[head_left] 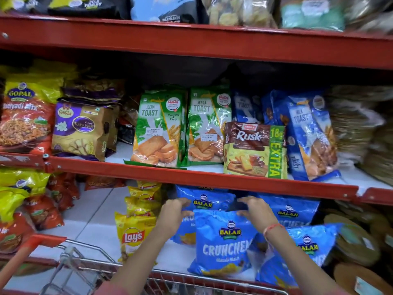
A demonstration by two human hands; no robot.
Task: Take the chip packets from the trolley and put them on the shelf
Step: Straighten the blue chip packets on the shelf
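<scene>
Both grips are working on one blue foil chip packet (pixel 223 241) printed "BALAJI CRUNCHEX", standing upright at the front of the lowest white shelf (pixel 85 226). Left hand (pixel 173 216) is curling its fingers (pixel 180 202) over the packet's top left corner, pinching the crimped edge. Right hand (pixel 256 210), with a thin red thread bracelet (pixel 273 227) at the wrist, is gripping the top right corner, fingers bent over the edge.

More blue Balaji packets (pixel 204 199) are standing behind it and to its right, touching it; whether these carry the same flavour line cannot be told. Just left, a column of yellow foil packets marked "Lay's" (pixel 133 237) is standing near the left forearm.

On the red-edged middle shelf (pixel 191 173), labels are reading, left to right: "GOPAL" mix in a yellow-and-red bag (pixel 25 116); "Wawa" toast in a purple-and-gold bag (pixel 81 128); two green "JEERA TOAST, Crunchy & Tasty" bags (pixel 158 128), each bearing a white price sticker; a brown-and-yellow "Rusk" pack (pixel 253 150) with a green "18g EXTRA" band; blue "MILK TOAST" bags (pixel 306 135).

At the bottom edge, a wire trolley (pixel 89 262) with a red handle is standing against the shelving.
</scene>
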